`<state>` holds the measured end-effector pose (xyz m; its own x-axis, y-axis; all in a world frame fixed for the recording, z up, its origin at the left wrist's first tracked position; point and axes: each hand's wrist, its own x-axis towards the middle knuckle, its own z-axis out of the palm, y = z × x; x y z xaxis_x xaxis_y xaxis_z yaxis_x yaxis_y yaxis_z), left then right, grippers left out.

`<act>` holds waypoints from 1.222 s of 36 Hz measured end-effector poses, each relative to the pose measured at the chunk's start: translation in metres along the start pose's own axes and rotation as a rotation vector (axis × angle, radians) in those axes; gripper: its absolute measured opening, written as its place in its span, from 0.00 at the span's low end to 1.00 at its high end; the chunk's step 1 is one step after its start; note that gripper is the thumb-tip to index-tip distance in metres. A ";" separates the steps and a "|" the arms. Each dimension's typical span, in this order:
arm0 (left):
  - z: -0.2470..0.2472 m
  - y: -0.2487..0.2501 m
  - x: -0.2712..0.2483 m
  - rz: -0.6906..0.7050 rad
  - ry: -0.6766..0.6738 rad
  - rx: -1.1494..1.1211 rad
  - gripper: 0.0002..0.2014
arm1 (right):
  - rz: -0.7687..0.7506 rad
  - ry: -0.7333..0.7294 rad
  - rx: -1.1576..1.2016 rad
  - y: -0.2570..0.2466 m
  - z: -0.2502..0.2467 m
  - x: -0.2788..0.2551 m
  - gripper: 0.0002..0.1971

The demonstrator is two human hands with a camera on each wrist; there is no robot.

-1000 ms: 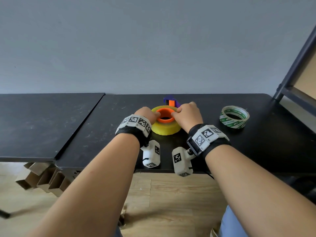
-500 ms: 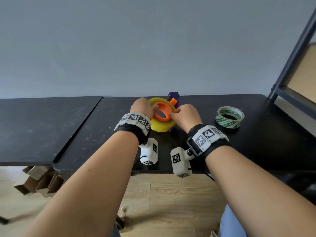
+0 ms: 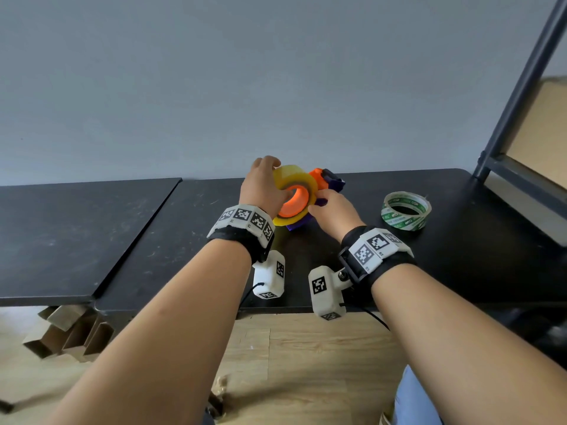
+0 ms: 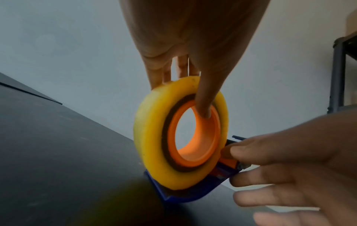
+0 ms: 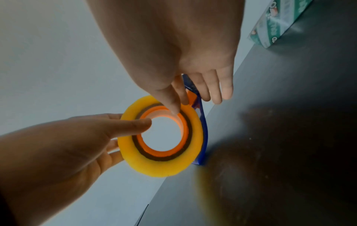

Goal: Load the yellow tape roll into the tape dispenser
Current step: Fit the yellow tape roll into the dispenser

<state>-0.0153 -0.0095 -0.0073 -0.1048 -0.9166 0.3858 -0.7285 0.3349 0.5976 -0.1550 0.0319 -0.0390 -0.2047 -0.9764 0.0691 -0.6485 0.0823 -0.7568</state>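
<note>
Tape roll (image 3: pixel 294 187) on dispenser (image 3: pixel 333 183) on table (image 3: pixel 171 240), second roll (image 3: pixel 405 210) to its right.

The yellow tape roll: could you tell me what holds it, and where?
The left hand grips the yellow tape roll, thumb in its orange core and fingers over the outer rim; the right hand holds the tape dispenser.

A green-printed tape roll (image 3: pixel 405 211) lies flat on the black table (image 3: pixel 460 256), to the right. A dark metal shelf frame (image 3: pixel 518 96) stands far right. Folded cardboard (image 3: pixel 70 332) sits below the table's left end.

glossy yellow tape roll (image 3: pixel 295 179), matt black table (image 3: pixel 460 256)
</note>
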 end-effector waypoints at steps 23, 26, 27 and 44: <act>-0.006 0.004 -0.004 -0.046 -0.087 0.114 0.35 | -0.125 0.295 0.065 -0.009 -0.014 0.004 0.14; -0.002 0.004 -0.007 0.016 -0.068 0.157 0.24 | -0.145 0.298 0.052 -0.012 -0.016 0.008 0.13; -0.001 0.003 -0.009 0.015 -0.071 0.155 0.24 | -0.147 0.299 0.055 -0.013 -0.017 0.009 0.13; 0.003 -0.002 -0.010 0.036 -0.146 0.201 0.31 | -0.111 0.308 -0.233 -0.022 -0.025 0.014 0.12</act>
<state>-0.0146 -0.0016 -0.0146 -0.2191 -0.9317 0.2896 -0.8410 0.3308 0.4281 -0.1622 0.0213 -0.0050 -0.3117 -0.8792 0.3604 -0.8204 0.0577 -0.5689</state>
